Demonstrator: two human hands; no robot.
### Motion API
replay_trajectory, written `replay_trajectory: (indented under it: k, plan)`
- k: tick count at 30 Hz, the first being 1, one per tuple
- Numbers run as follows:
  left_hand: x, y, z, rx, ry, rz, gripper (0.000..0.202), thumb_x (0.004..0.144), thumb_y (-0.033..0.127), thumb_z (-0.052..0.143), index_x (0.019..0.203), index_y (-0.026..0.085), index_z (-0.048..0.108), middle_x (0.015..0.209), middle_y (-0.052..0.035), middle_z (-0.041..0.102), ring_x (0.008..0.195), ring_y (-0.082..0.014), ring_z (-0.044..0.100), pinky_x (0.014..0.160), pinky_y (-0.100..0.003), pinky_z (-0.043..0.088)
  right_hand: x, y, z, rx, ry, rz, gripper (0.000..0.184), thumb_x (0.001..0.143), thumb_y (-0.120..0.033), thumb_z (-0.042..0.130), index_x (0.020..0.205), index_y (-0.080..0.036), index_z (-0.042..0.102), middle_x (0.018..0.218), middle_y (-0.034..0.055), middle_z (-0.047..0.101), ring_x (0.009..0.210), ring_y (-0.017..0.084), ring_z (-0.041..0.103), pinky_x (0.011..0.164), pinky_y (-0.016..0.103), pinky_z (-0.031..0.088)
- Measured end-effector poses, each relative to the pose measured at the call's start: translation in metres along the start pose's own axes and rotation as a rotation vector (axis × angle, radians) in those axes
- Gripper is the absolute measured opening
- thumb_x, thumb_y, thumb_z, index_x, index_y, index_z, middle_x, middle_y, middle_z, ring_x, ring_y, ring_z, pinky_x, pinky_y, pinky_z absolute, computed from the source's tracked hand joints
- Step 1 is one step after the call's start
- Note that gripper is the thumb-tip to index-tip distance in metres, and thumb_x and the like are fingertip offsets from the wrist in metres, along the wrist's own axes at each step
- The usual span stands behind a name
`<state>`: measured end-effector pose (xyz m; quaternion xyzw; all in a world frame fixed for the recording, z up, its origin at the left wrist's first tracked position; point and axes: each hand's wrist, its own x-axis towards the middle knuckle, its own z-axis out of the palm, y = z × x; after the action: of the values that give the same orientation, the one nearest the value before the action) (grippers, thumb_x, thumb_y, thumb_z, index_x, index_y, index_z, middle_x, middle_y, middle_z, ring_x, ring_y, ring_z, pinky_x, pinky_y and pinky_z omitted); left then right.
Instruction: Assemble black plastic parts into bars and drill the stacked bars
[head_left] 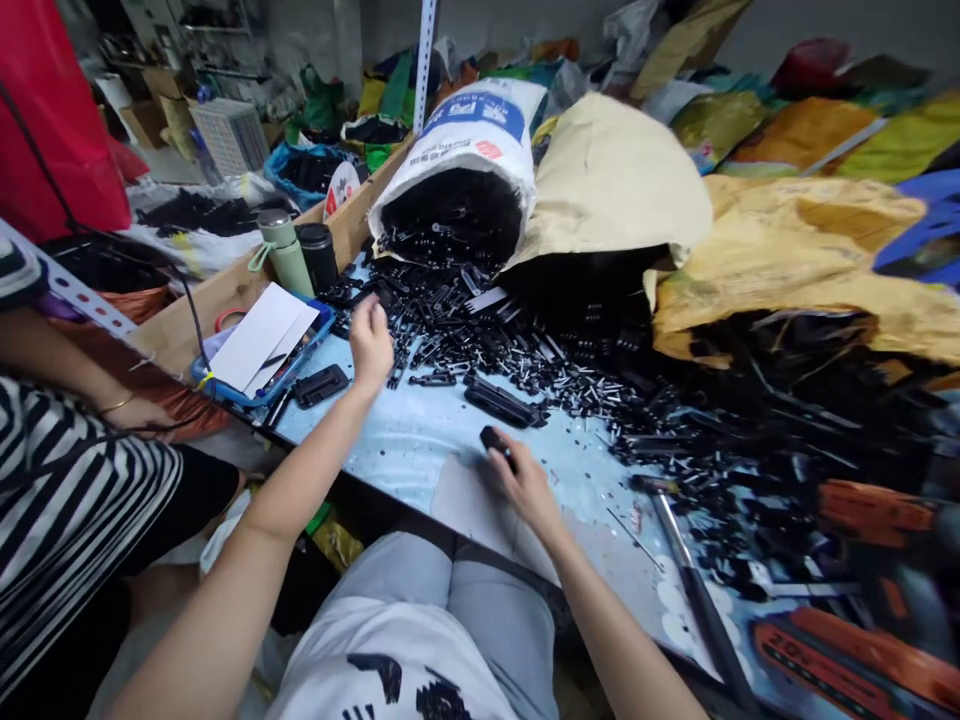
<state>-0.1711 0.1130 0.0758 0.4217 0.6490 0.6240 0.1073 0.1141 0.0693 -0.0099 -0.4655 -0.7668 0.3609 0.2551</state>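
Note:
My left hand (372,345) is over the near left side of a heap of small black parts (450,310). Its fingers are curled together; what they hold, if anything, I cannot make out. Closer to me, my right hand (525,485) grips a short black plastic part (496,445) just above the pale blue tabletop (405,430). Between the hands lies a long black moulded piece (504,402). A flat black plate-like piece (321,386) rests left of my left forearm. Short silvery pins (581,385) are scattered along the heap's edge.
A white sack (469,130) and a cream sack (615,180) open onto the heap. A hammer (697,590) and orange power tools (840,660) lie at right. A blue tray (319,325), green bottle (289,255) and a person in stripes (82,480) are at left.

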Motion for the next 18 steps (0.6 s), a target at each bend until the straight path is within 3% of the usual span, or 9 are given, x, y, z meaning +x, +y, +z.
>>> replay_trajectory:
  k: [1,3,6,8,10,12,15,18]
  plan:
    - [0.003,0.008,-0.006,-0.014,0.013,0.008,0.039,0.094,0.043,0.036,0.119,0.017,0.052,0.094,-0.0058,0.061,0.075,-0.0122,0.059,0.074,-0.026,0.048,0.006,-0.005,0.001,0.174,0.009,0.076,0.051,0.086,-0.051,0.044,0.129,-0.023,0.046,0.107,0.0095,0.059,0.08,0.02,0.061,0.072,0.037,0.051]
    - [-0.01,0.023,-0.009,-0.023,-0.089,0.014,0.042,0.093,0.045,0.037,0.122,0.019,0.051,0.094,-0.0056,0.061,0.074,-0.0121,0.059,0.073,-0.026,0.048,0.014,-0.017,0.002,0.503,0.012,0.224,0.058,0.082,-0.056,0.048,0.13,-0.024,0.043,0.096,0.0061,0.06,0.065,0.016,0.06,0.058,0.032,0.052]
    - [-0.073,0.038,0.003,-0.029,-0.443,-0.012,0.04,0.092,0.04,0.04,0.122,0.017,0.054,0.095,-0.007,0.061,0.071,-0.0124,0.058,0.07,-0.026,0.049,0.019,-0.034,0.002,0.828,-0.007,0.344,0.063,0.079,-0.058,0.052,0.131,-0.025,0.041,0.081,0.0011,0.059,0.058,0.014,0.059,0.05,0.027,0.051]
    - [-0.12,0.038,0.012,-0.023,-0.548,-0.025,0.039,0.092,0.035,0.041,0.124,0.015,0.054,0.099,-0.0087,0.059,0.076,-0.0134,0.058,0.072,-0.026,0.049,0.017,-0.043,0.001,0.932,-0.01,0.357,0.064,0.078,-0.058,0.052,0.132,-0.025,0.041,0.079,-0.0001,0.058,0.057,0.012,0.059,0.049,0.025,0.051]
    - [-0.154,0.034,0.018,-0.012,-0.584,-0.041,0.04,0.091,0.031,0.044,0.126,0.014,0.052,0.095,-0.0079,0.058,0.079,-0.0141,0.057,0.074,-0.027,0.048,0.012,-0.046,0.0,0.962,-0.022,0.337,0.066,0.078,-0.059,0.052,0.133,-0.024,0.04,0.077,-0.0006,0.058,0.056,0.012,0.058,0.049,0.024,0.051]
    - [-0.169,0.032,0.019,0.003,-0.596,-0.046,0.041,0.09,0.029,0.046,0.128,0.015,0.05,0.09,-0.0061,0.057,0.079,-0.0143,0.056,0.076,-0.027,0.048,0.005,-0.046,-0.004,0.919,-0.035,0.297,0.068,0.079,-0.059,0.052,0.135,-0.023,0.039,0.072,-0.0012,0.057,0.055,0.012,0.057,0.049,0.025,0.051]
    - [-0.172,0.037,0.017,0.056,-0.601,0.014,0.041,0.09,0.027,0.045,0.129,0.015,0.05,0.092,-0.0064,0.057,0.084,-0.0156,0.057,0.081,-0.029,0.047,-0.002,-0.04,-0.016,0.741,-0.079,0.182,0.065,0.08,-0.054,0.055,0.135,-0.021,0.042,0.066,-0.002,0.056,0.053,0.011,0.055,0.05,0.026,0.051]
    - [-0.172,0.044,0.012,0.153,-0.615,0.111,0.039,0.091,0.028,0.044,0.127,0.017,0.052,0.091,-0.0058,0.056,0.085,-0.0156,0.057,0.08,-0.028,0.048,-0.005,-0.035,-0.031,0.531,-0.13,0.019,0.056,0.08,-0.047,0.059,0.13,-0.023,0.05,0.08,0.001,0.059,0.051,0.008,0.053,0.05,0.026,0.051]
